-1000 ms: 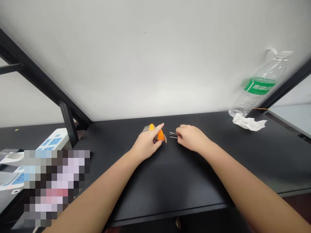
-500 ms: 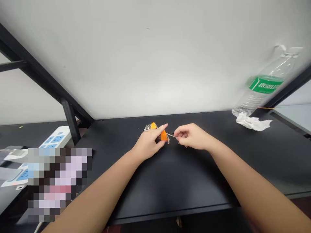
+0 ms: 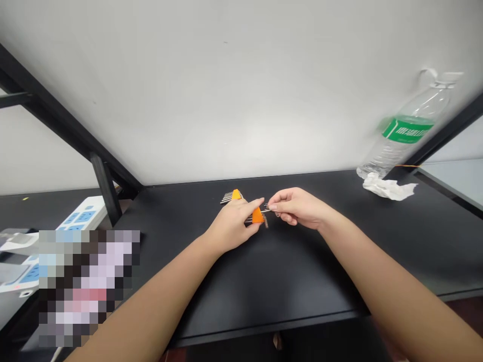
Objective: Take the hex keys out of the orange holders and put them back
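Observation:
An orange hex key holder [image 3: 257,215] rests on the black table under my left hand [image 3: 233,224]. My fingers and thumb close around its middle, hiding much of it. Several metal hex keys [image 3: 227,197] stick out past its far left end, and bent key ends show at its right. Just right of the holder, my right hand [image 3: 299,207] pinches a thin hex key [image 3: 266,211] between thumb and fingers. This key reaches from the fingertips to the holder's right end; how deep it sits inside cannot be seen.
A clear plastic bottle [image 3: 407,129] with a green label stands at the back right, near a crumpled white tissue [image 3: 389,188]. White power strips [image 3: 89,213] and a pixelated patch lie at the left. Black frame bars [image 3: 62,120] rise on both sides before a pale wall.
My right hand has moved closer to the holder, with its fingers gripping the key nearer to the holder's end. The view has shifted slightly.

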`<state>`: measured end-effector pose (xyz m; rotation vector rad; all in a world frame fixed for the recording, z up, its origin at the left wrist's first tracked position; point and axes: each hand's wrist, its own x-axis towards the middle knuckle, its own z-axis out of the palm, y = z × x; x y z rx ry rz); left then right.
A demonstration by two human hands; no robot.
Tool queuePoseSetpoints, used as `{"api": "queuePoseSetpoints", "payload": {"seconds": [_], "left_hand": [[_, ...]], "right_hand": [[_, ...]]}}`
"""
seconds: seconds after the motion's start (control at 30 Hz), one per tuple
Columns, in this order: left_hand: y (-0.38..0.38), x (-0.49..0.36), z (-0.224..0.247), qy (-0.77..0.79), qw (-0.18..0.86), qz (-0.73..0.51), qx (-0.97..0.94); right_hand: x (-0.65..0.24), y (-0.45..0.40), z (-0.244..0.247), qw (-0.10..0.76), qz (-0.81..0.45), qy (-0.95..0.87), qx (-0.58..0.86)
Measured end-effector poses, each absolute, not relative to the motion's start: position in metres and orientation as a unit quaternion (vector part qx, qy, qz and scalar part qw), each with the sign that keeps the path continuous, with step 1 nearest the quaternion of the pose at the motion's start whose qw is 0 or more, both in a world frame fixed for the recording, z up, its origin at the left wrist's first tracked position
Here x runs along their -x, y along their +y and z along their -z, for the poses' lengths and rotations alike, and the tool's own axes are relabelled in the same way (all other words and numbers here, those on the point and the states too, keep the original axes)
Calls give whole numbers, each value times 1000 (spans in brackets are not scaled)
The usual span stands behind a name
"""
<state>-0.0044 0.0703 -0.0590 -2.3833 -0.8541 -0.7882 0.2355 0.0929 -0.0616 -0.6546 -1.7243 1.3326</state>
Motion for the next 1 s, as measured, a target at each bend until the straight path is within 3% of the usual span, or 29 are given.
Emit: {"api": "queuePoseSetpoints", "payload": {"seconds": [0.4, 0.7, 1.0], "left_hand": [[61, -3, 55, -351, 236, 287, 860], [70, 1, 59, -344, 280, 280, 851], [67, 0, 59, -351, 226, 309, 855]], "right_hand": [[-193, 84, 79, 537, -454, -668, 243], [-196, 82, 75, 516, -583, -598, 190], [-198, 85, 80, 483, -423, -718, 270]]}}
